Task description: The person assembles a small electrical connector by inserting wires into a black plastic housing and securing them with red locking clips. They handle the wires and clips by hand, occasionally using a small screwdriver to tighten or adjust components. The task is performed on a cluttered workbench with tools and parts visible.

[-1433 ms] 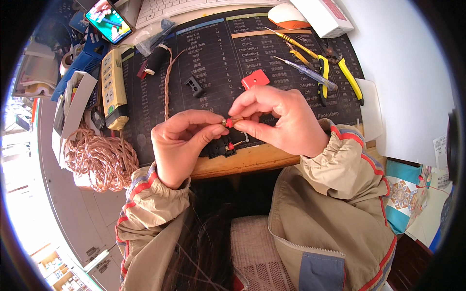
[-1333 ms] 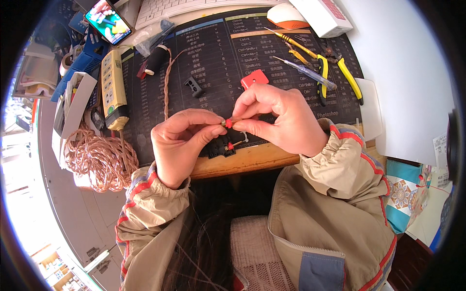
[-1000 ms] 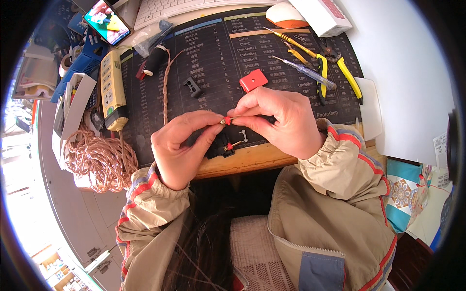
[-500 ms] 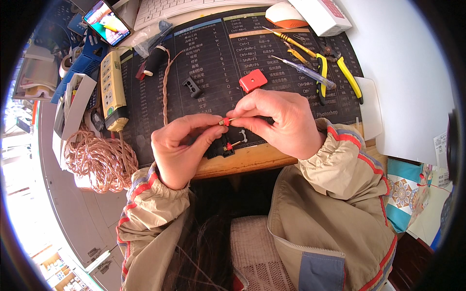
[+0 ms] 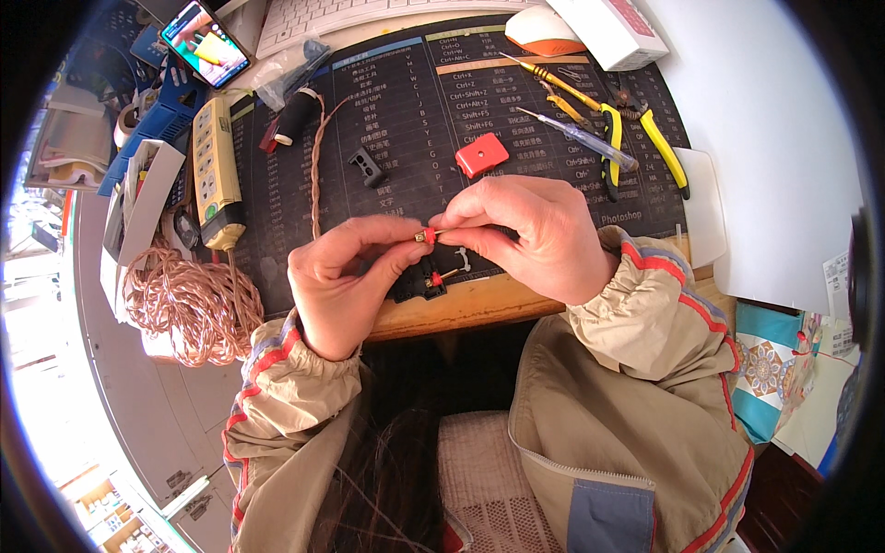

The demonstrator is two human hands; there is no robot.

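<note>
Above the mat's near edge, a small red-and-brass part [image 5: 426, 236] is pinched between my hands. My left hand [image 5: 346, 276] closes thumb and forefinger on its brass end. My right hand [image 5: 527, 230] pinches its other side, where a thin pin goes in between the fingertips. Just below lies a black plastic housing [image 5: 426, 291], partly hidden by my left hand, with a second red-and-brass part [image 5: 435, 279] in it. Beside that is a small whitish clip-like piece [image 5: 463, 259]. A red box-shaped cover [image 5: 482, 155] lies beyond my right hand, and a black plastic piece [image 5: 367, 167] beyond my left.
Pliers with yellow-black handles [image 5: 664, 152] and screwdrivers [image 5: 581, 136] lie at the right on the dark printed mat [image 5: 277, 212]. To the left are a power strip [image 5: 217, 175], a coil of copper-coloured cable [image 5: 189, 304] and a lit phone [image 5: 205, 44]. A mouse [image 5: 542, 32] sits at the back.
Both hands keep nearly the same pose, with only slight finger shifts around the red-and-brass part. The picture on the phone has changed.
</note>
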